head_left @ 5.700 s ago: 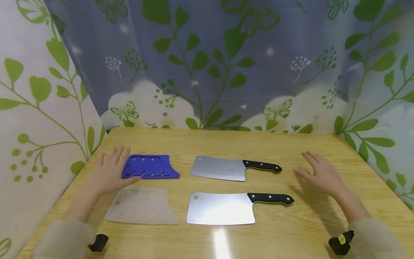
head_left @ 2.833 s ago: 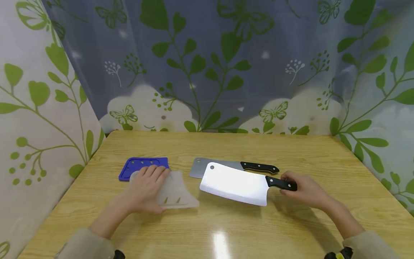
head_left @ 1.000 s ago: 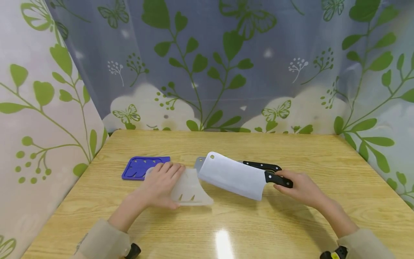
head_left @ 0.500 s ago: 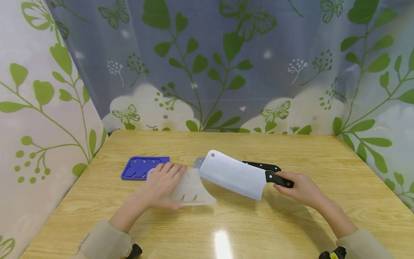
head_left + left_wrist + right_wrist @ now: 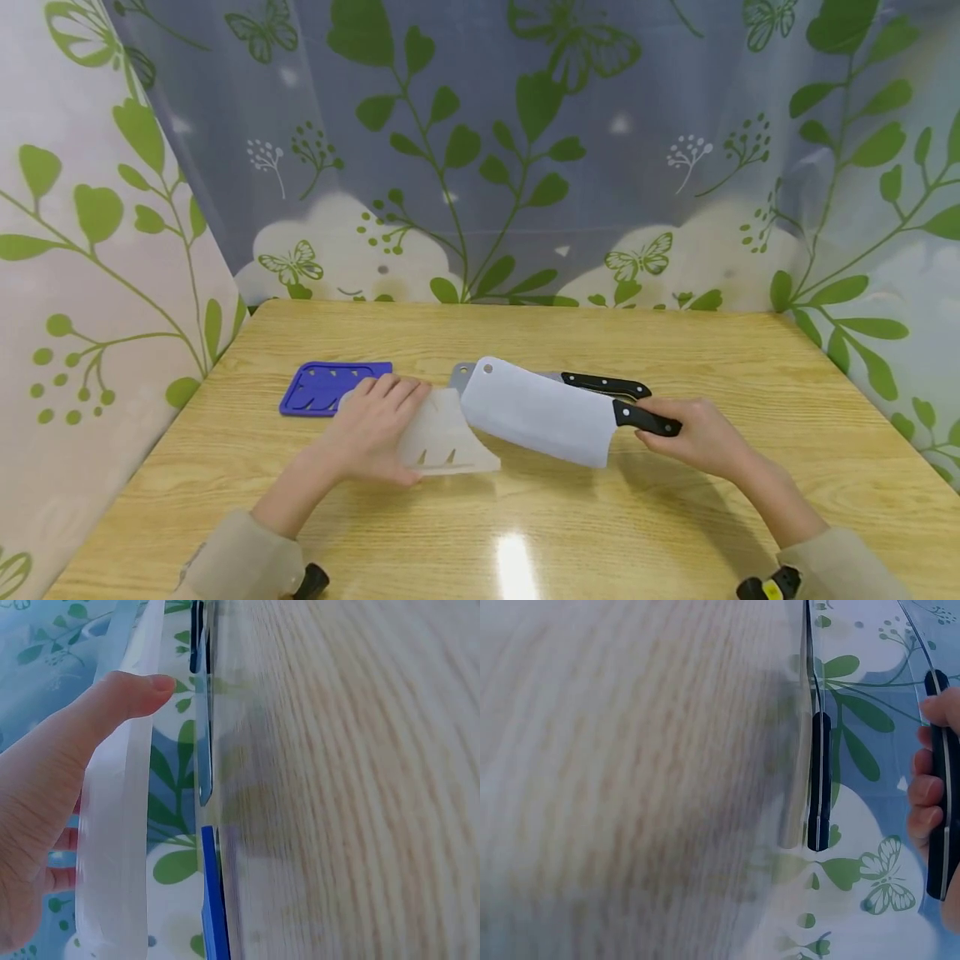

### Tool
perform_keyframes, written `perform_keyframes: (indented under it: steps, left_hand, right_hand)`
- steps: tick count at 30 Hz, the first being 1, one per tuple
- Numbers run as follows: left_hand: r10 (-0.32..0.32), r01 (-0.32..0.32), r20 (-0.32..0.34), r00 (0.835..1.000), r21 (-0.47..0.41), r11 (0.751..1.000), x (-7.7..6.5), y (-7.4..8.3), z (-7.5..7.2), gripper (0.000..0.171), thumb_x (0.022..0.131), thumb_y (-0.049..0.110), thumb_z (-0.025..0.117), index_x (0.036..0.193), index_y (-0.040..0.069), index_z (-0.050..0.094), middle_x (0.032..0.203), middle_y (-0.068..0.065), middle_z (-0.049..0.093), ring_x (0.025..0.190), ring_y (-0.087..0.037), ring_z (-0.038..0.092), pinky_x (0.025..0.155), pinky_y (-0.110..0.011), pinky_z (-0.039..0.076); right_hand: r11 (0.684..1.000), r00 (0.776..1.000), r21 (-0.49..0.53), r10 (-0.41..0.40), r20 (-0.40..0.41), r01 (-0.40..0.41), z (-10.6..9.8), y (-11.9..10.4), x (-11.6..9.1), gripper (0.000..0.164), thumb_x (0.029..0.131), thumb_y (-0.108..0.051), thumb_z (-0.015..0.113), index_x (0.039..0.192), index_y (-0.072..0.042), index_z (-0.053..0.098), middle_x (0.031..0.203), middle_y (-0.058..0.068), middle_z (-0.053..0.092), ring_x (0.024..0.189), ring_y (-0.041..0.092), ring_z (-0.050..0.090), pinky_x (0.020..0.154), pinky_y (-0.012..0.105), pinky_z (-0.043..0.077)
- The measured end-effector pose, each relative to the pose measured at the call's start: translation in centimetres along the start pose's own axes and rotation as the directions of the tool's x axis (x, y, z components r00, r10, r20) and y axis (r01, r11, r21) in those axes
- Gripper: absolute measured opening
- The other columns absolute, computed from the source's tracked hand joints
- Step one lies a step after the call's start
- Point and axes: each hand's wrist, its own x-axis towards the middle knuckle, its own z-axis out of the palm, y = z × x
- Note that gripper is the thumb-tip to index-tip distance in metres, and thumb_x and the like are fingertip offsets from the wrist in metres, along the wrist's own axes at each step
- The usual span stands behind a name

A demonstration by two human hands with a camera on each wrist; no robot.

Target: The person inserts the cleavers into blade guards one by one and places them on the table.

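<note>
Raised off the pale wood-grain surface [image 5: 600, 533] since the first frame: the translucent white plastic blade guard w/ cut slots [image 5: 446, 435] and the broad steel cleaver w/ black riveted handle [image 5: 543, 414]. Both had been laid flat then; now the guard has been shifted rightward & the cleaver turned to a slant. Vs. half a sec. ago, almost no change is seen.

By the left hand [image 5: 377, 429] the white guard is gripped, thumb at the near edge, fingers laid over the far part; its curved end is pointed right. By the right hand [image 5: 693, 435] the cleaver's handle is held, fingers curled round it, as is confirmed in the right wrist view. The blade is pointed left, its end just beside the guard's curved end; whether contact is made can't be told.

Behind the held blade, a 2nd steel cleaver w/ black handle [image 5: 609, 384] is laid on the surface, most of its blade hidden. Farther L, a blue plastic blade guard w/ slots [image 5: 321, 390] is laid flat, partly covered from view by the left hand & white guard.

Beige sleeves [image 5: 238, 557] are worn, w/ small black devices [image 5: 768, 585] strapped near the cuffs. Surface is backed by blue-and-white fabric w/ green leaf/butterfly print [image 5: 480, 158].
</note>
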Motion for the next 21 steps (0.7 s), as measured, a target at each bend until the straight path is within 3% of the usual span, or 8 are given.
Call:
perform_keyframes:
  steps: [7, 16, 21]
  left_hand:
    - [-0.011, 0.011, 0.0, 1.0, -0.016, 1.0, -0.16, -0.58, -0.12, 0.109, 0.048, 0.071, 0.067, 0.131, 0.002, 0.047, 0.121, -0.01, 0.054, 0.105, -0.028, 0.047, 0.081, -0.043, 0.042]
    - [0.078, -0.08, -0.053, 0.996, -0.048, 0.996, -0.28, -0.69, -0.42, 0.107, 0.046, 0.069, 0.069, 0.129, 0.003, 0.05, 0.119, -0.009, 0.055, 0.104, -0.026, 0.048, 0.079, -0.041, 0.042]
    - [0.116, -0.118, -0.069, 0.991, -0.029, 0.993, -0.29, -0.58, -0.59, 0.106, 0.046, 0.069, 0.069, 0.128, 0.004, 0.051, 0.119, -0.009, 0.055, 0.104, -0.026, 0.048, 0.08, -0.041, 0.042]
  right_hand:
    - [0.995, 0.995, 0.029, -0.1, 0.013, 0.1, -0.03, 0.06, -0.17, 0.024, 0.072, -0.002, 0.072, 0.096, -0.008, 0.069, 0.077, -0.005, 0.064, 0.055, -0.005, 0.042, 0.046, 0.018, 0.037]
    - [0.988, 0.989, 0.066, -0.139, 0.047, 0.136, -0.47, 0.02, -0.57, 0.031, 0.071, -0.002, 0.073, 0.101, 0.003, 0.069, 0.084, 0.01, 0.069, 0.056, -0.005, 0.043, 0.046, 0.015, 0.037]
    - [0.985, 0.985, 0.052, -0.166, 0.041, 0.164, -0.4, -0.06, -0.43, 0.029, 0.07, -0.001, 0.073, 0.099, 0.002, 0.07, 0.082, 0.008, 0.07, 0.057, -0.006, 0.045, 0.047, 0.012, 0.037]
